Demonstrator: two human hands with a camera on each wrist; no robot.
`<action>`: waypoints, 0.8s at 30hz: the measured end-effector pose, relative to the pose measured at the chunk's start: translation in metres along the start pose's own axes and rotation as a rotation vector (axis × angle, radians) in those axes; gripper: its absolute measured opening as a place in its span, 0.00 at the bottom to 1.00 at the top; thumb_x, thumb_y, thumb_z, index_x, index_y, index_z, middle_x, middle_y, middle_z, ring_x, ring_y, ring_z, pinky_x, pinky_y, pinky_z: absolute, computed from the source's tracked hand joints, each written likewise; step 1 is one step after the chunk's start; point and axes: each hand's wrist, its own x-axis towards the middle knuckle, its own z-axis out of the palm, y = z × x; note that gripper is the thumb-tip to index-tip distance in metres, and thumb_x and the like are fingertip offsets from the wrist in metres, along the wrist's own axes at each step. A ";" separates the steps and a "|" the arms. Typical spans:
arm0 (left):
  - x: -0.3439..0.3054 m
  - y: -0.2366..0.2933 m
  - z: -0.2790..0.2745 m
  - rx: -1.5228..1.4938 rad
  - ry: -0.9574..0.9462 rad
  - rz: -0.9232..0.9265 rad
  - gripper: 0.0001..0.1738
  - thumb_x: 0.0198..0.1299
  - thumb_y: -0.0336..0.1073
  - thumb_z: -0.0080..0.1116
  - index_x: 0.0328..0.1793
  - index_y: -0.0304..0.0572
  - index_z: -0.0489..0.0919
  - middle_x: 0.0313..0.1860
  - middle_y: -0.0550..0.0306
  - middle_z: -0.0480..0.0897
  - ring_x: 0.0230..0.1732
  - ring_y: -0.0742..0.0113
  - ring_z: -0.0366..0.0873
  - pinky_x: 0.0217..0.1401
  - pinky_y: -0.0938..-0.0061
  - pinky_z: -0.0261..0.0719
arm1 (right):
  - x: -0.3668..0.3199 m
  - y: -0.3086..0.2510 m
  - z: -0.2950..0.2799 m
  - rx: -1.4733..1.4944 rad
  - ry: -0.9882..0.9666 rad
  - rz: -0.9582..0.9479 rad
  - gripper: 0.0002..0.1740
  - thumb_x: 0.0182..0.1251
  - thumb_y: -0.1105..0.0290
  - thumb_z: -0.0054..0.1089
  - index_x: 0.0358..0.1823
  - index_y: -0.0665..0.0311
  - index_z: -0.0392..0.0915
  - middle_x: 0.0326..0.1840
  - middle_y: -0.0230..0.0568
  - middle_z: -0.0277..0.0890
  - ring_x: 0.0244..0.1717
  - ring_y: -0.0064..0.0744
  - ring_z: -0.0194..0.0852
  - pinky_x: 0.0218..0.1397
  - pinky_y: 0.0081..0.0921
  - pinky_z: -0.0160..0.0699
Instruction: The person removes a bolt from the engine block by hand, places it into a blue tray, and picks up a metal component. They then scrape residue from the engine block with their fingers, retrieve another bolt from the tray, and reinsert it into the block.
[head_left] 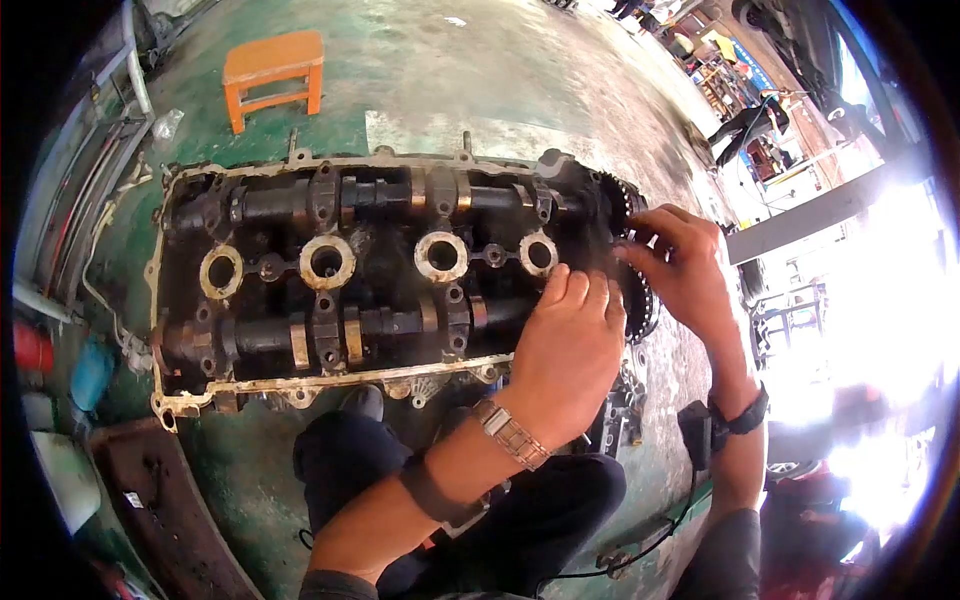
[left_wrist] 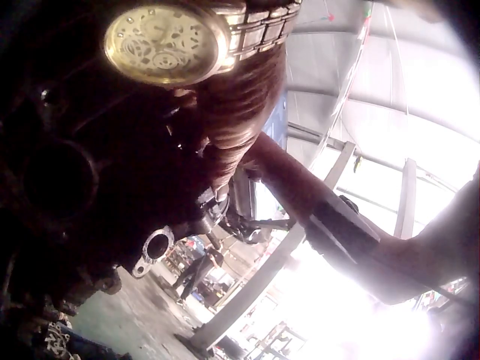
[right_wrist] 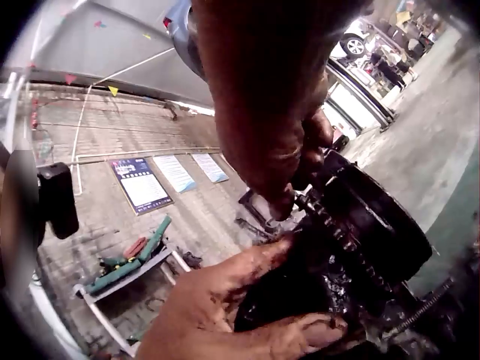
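Note:
An engine cylinder head [head_left: 290,384] with two camshafts [head_left: 385,322] lies before me in the head view. A dark timing chain [right_wrist: 339,231] runs round the sprockets at its right end. My left hand [head_left: 575,350] reaches over the near right end; in the right wrist view its thumb and fingers lie either side of a dark camshaft sprocket [right_wrist: 274,296], partly hidden. At the chain's outer side, my right hand [head_left: 690,265] has thumb and fingertips together on the chain. In the left wrist view, the left hand [left_wrist: 232,127] is dark and its fingertips are hidden.
An orange stool [head_left: 275,65] stands on the floor beyond the cylinder head. At lower left lies a long brown tray [head_left: 165,500], with a blue container [head_left: 92,375] behind it. A low stand with green items [right_wrist: 131,266] shows in the right wrist view. A person [head_left: 750,130] is farther off.

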 end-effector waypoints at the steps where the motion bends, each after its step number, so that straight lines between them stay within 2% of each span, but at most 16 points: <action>1: 0.000 0.000 -0.001 0.000 0.000 -0.002 0.22 0.58 0.36 0.52 0.55 0.29 0.81 0.51 0.45 0.80 0.56 0.54 0.74 0.73 0.59 0.61 | -0.001 0.001 0.001 0.069 0.052 -0.046 0.14 0.51 0.76 0.73 0.39 0.71 0.82 0.29 0.47 0.78 0.28 0.44 0.76 0.34 0.33 0.75; 2: 0.001 0.000 -0.002 0.011 -0.020 -0.003 0.22 0.58 0.36 0.52 0.55 0.29 0.81 0.51 0.45 0.80 0.56 0.54 0.73 0.73 0.59 0.60 | -0.002 0.001 0.002 0.070 0.051 -0.046 0.14 0.51 0.76 0.73 0.39 0.71 0.82 0.29 0.47 0.78 0.28 0.44 0.76 0.34 0.33 0.75; 4: 0.001 0.001 -0.003 0.019 -0.041 -0.004 0.21 0.59 0.36 0.52 0.54 0.29 0.81 0.50 0.45 0.80 0.56 0.54 0.73 0.73 0.59 0.60 | -0.004 0.001 0.004 0.058 0.025 -0.077 0.11 0.55 0.67 0.66 0.38 0.65 0.84 0.38 0.51 0.82 0.34 0.54 0.81 0.38 0.39 0.80; 6: 0.002 0.001 -0.003 0.008 -0.028 -0.019 0.35 0.43 0.43 0.73 0.56 0.28 0.79 0.52 0.47 0.79 0.53 0.55 0.73 0.64 0.62 0.67 | -0.001 0.001 0.008 0.059 0.066 -0.124 0.10 0.55 0.67 0.66 0.34 0.66 0.83 0.36 0.52 0.80 0.32 0.55 0.80 0.37 0.42 0.79; 7: 0.002 0.001 -0.003 0.010 -0.028 -0.020 0.35 0.43 0.43 0.73 0.56 0.28 0.79 0.52 0.47 0.79 0.53 0.55 0.73 0.64 0.62 0.67 | 0.000 0.000 0.008 0.025 0.044 -0.089 0.10 0.55 0.67 0.66 0.32 0.67 0.82 0.34 0.52 0.79 0.31 0.56 0.79 0.36 0.43 0.79; 9: 0.001 0.001 -0.004 0.007 -0.038 -0.019 0.21 0.59 0.36 0.52 0.54 0.30 0.81 0.50 0.46 0.80 0.57 0.54 0.73 0.73 0.58 0.59 | 0.003 -0.004 0.008 -0.009 0.023 -0.056 0.10 0.55 0.66 0.66 0.30 0.67 0.80 0.33 0.52 0.78 0.30 0.56 0.78 0.36 0.44 0.78; 11: 0.001 0.001 -0.006 0.016 -0.052 -0.012 0.21 0.59 0.36 0.52 0.54 0.30 0.81 0.50 0.46 0.80 0.57 0.54 0.73 0.73 0.59 0.59 | 0.006 -0.008 0.004 -0.252 -0.061 -0.032 0.11 0.55 0.66 0.66 0.28 0.67 0.79 0.31 0.52 0.77 0.30 0.56 0.78 0.35 0.46 0.77; 12: 0.001 0.001 -0.006 0.024 -0.070 -0.004 0.21 0.59 0.36 0.51 0.54 0.30 0.81 0.50 0.45 0.80 0.57 0.55 0.73 0.73 0.59 0.59 | 0.006 -0.008 0.001 -0.255 -0.060 -0.034 0.11 0.55 0.66 0.66 0.28 0.67 0.79 0.31 0.52 0.77 0.30 0.56 0.78 0.35 0.46 0.77; 15: 0.001 0.001 -0.002 0.046 -0.032 -0.007 0.21 0.59 0.37 0.51 0.55 0.31 0.81 0.52 0.45 0.80 0.57 0.55 0.73 0.73 0.59 0.59 | 0.004 -0.008 -0.003 -0.192 -0.120 0.033 0.11 0.56 0.64 0.66 0.31 0.65 0.80 0.32 0.52 0.78 0.31 0.55 0.78 0.36 0.46 0.77; 17: 0.000 0.001 -0.003 0.026 -0.050 -0.021 0.22 0.60 0.37 0.51 0.55 0.31 0.81 0.52 0.45 0.80 0.58 0.54 0.73 0.74 0.59 0.59 | -0.002 -0.006 0.000 0.067 0.038 -0.075 0.11 0.56 0.75 0.70 0.38 0.70 0.79 0.33 0.51 0.78 0.29 0.48 0.76 0.34 0.37 0.73; 19: 0.000 0.001 -0.001 0.002 -0.072 -0.025 0.22 0.60 0.37 0.52 0.56 0.31 0.81 0.53 0.45 0.80 0.59 0.54 0.73 0.74 0.59 0.59 | -0.005 0.003 0.006 0.038 0.045 -0.131 0.12 0.56 0.75 0.69 0.40 0.70 0.79 0.34 0.52 0.78 0.29 0.48 0.76 0.34 0.37 0.73; 21: 0.001 0.000 0.004 0.045 0.029 -0.008 0.33 0.42 0.42 0.72 0.54 0.28 0.79 0.51 0.48 0.79 0.53 0.55 0.73 0.63 0.63 0.68 | -0.005 0.003 0.008 0.008 0.055 -0.190 0.12 0.56 0.75 0.69 0.41 0.70 0.78 0.36 0.52 0.78 0.30 0.48 0.76 0.34 0.37 0.73; 23: 0.001 0.000 0.002 0.026 0.039 -0.009 0.33 0.42 0.41 0.72 0.53 0.29 0.79 0.51 0.47 0.79 0.53 0.55 0.73 0.63 0.63 0.68 | -0.003 -0.003 0.009 -0.115 0.013 -0.069 0.12 0.56 0.75 0.69 0.41 0.70 0.79 0.35 0.52 0.78 0.29 0.49 0.76 0.34 0.37 0.73; 24: 0.001 0.001 0.002 0.007 0.048 -0.012 0.32 0.42 0.41 0.72 0.53 0.29 0.79 0.51 0.47 0.79 0.52 0.55 0.73 0.62 0.64 0.69 | -0.002 -0.002 0.008 -0.114 0.015 -0.070 0.12 0.56 0.75 0.69 0.41 0.70 0.79 0.35 0.52 0.78 0.29 0.49 0.76 0.34 0.37 0.73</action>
